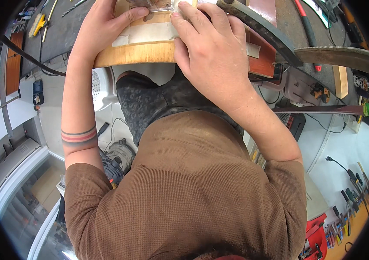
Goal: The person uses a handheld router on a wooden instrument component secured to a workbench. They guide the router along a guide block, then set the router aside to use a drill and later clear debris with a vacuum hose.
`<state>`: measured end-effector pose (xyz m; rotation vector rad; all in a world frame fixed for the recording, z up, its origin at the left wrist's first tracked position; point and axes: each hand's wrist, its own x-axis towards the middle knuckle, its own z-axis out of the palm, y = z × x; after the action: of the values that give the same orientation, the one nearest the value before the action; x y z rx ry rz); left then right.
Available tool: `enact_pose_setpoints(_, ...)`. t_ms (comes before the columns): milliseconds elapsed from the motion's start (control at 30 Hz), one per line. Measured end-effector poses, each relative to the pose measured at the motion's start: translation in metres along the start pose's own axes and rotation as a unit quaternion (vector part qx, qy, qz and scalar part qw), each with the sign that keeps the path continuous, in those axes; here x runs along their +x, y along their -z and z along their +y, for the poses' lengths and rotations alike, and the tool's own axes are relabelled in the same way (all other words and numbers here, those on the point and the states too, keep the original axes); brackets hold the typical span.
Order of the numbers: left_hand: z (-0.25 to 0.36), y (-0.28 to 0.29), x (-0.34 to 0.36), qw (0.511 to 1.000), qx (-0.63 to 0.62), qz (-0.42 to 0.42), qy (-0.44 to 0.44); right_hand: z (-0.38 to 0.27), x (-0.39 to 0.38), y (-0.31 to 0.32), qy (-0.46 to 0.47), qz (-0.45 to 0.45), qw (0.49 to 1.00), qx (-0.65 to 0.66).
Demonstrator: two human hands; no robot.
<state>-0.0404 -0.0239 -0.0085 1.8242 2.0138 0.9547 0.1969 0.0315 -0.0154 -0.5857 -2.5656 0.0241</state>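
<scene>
At the upper left, my left hand [106, 21] rests over a wooden workpiece, its thumb stretched toward a clear plastic plate [162, 6]. Its other fingers run past the top edge, so their grip is hidden. My right hand [215, 50] lies palm down, fingers spread. Its fingertips press near the plate and on a pale tape strip [147, 34]. Beneath both hands is the light wood workpiece [137, 54] with a curved near edge. What stands on the plate is mostly cut off by the frame.
A dark metal clamp bar [267, 28] crosses right of my right hand, beside a reddish-brown board [261, 60]. Farther right lie a red-handled tool [306, 26] and a saw-like blade [336, 55]. A yellow brush [37, 25] sits far left. A white stool [102, 89] stands below.
</scene>
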Motion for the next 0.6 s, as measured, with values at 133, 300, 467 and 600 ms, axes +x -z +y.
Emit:
enact_pose_setpoints(133,0.002,-0.001,0.002,1.000,-0.008,-0.004,-0.001,0.001,0.000,0.000,-0.001,-0.002,1.000,-0.010)
enact_pose_setpoints(300,-0.012,-0.003,0.004,0.999,-0.011,0.002,-0.048,0.005,-0.003,-0.007,0.000,0.015,1.000,0.027)
enact_pose_setpoints(467,-0.011,-0.003,0.003,0.998,-0.008,-0.001,-0.066,0.007,-0.004,-0.006,0.000,0.007,0.998,0.068)
enact_pose_setpoints(600,0.003,0.001,0.002,0.999,-0.003,-0.030,-0.017,0.007,-0.005,-0.008,0.012,0.024,0.998,0.058)
